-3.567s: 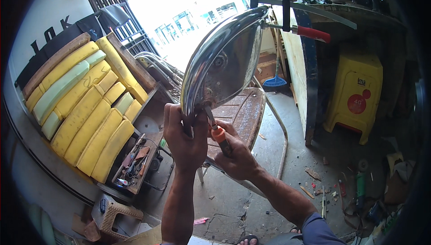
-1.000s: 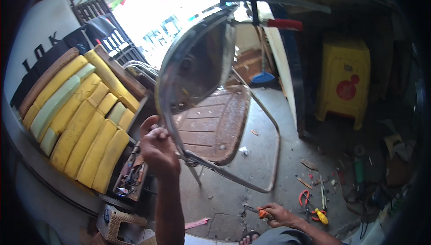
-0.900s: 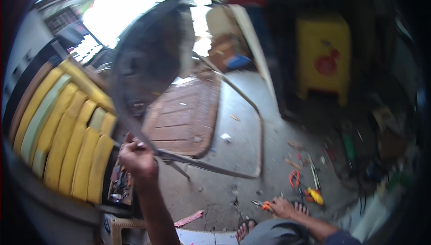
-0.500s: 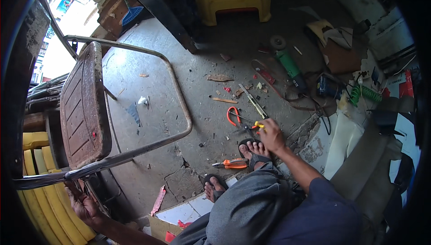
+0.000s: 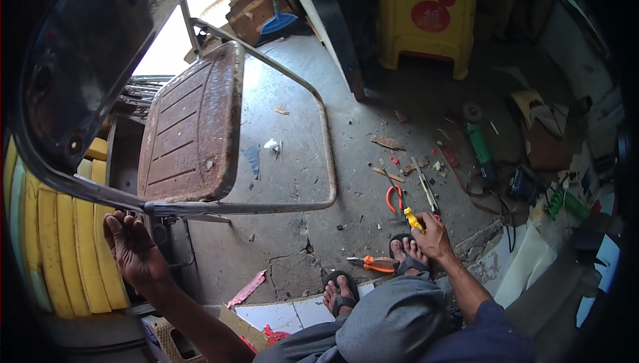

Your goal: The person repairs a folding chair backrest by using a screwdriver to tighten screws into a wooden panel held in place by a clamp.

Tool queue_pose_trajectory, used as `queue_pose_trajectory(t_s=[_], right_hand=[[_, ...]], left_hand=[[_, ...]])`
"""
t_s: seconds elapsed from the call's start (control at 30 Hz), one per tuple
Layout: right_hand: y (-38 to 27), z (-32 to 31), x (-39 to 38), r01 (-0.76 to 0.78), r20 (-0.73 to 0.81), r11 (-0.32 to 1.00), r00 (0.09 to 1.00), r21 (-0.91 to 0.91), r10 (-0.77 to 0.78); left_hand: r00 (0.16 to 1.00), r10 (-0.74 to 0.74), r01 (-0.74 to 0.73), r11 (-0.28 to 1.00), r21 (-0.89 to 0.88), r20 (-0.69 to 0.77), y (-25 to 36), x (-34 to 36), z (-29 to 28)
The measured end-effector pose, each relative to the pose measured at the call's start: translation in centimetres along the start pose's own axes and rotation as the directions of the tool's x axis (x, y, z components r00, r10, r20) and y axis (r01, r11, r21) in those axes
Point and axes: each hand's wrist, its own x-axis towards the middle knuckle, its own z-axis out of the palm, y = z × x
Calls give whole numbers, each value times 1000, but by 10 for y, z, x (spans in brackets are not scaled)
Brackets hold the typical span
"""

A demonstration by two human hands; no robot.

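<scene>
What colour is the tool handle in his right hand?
Yellow: the tool handle in the right hand, seen in the head view.
</scene>
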Motion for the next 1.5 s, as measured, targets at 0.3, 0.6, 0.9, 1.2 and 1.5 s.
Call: queue_pose_trajectory(t_s=[0.3,0.6,0.9,1.2,1.5], right_hand=[[-213,-60,23,407,31,768,875,495,-484],[-338,-72,47,823,-264,459,550,335,-793],[-352,-69,49,808,-289,480,576,342,-764],[-367,-77,38,838,-253,522,546,160,-799],[-396,-89,12,757,-180,601,649,257,-739]], left_hand=[[953,288,-273,951,144,-97,7,22,98],[951,152,-184,978,94,270,37,63,126],[864,-58,64,998,5,500,43,70,129],[931,-69,70,997,10,358,44,59,142],[926,-142,164,986,-35,350,36,62,142]])
